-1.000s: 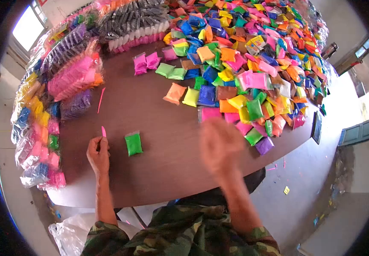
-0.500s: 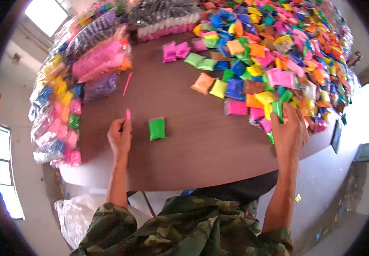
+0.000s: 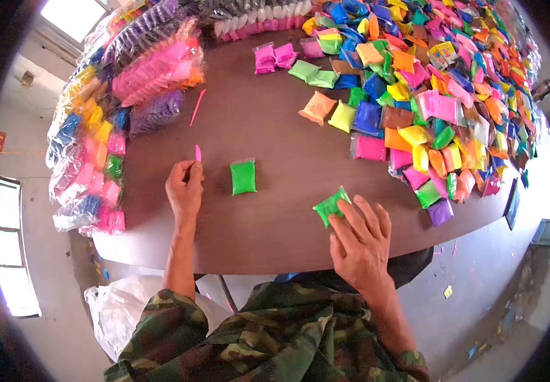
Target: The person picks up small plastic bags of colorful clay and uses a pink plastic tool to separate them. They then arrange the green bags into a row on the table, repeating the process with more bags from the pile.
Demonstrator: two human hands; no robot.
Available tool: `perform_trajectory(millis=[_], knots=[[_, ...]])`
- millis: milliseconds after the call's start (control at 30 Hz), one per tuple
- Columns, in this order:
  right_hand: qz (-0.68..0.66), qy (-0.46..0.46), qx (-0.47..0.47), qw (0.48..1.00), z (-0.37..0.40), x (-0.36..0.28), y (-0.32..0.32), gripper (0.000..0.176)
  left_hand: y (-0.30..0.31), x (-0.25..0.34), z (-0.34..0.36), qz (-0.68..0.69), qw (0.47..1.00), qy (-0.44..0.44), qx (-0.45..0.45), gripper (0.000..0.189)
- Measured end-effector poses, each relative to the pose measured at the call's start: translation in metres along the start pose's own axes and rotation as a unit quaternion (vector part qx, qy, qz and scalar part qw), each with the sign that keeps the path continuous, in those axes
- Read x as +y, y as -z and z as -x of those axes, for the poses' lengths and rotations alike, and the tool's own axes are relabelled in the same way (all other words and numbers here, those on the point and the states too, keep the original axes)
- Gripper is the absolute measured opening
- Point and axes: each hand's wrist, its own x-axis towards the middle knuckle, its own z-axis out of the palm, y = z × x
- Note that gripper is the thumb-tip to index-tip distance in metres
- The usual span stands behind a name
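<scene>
My left hand [image 3: 184, 184] is closed over the table, pinching a small pink plastic stick [image 3: 198, 153] whose tip points away from me. Just right of it a bright green packet [image 3: 244, 177] lies flat on the tabletop. Nearer the table's front edge, my right hand [image 3: 364, 245] has its fingers over a second green packet [image 3: 329, 205], gripping it by its right side. The thumb is partly tucked under the hand, and the fingers cover that packet's near corner. Another thin pink stick [image 3: 197, 107] lies farther back on the table.
A large heap of colourful packets [image 3: 408, 95] fills the right side of the brown table [image 3: 275, 235]. Bagged bundles of packets [image 3: 154, 73] line the left and back. A purple packet [image 3: 440, 212] sits by the right front edge. A white plastic bag [image 3: 119, 312] is below left.
My right hand has moved left from the heap over the table with the green packet. My left hand still holds the pink stick. The view has shifted slightly.
</scene>
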Motion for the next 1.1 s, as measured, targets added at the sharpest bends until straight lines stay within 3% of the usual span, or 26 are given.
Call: perform_trajectory(millis=[133,267,833,1100], knots=[[-0.035,-0.062,-0.018,0.997,0.000,-0.025,-0.003,0.062,-0.001,-0.001,0.001,0.003,1.000,-0.013,0.004,0.019],[-0.035,-0.080,-0.020,0.996,0.004,-0.032,-0.021,0.068,0.000,0.001,0.001,-0.003,1.000,-0.004,0.002,0.019],[-0.058,-0.038,0.082,0.994,0.003,-0.013,-0.019,0.043,0.001,-0.010,-0.005,-0.040,0.998,-0.041,0.014,0.019],[-0.068,-0.066,0.076,0.993,0.002,-0.029,-0.023,0.051,0.003,-0.020,-0.010,-0.029,0.999,-0.046,0.003,0.020]])
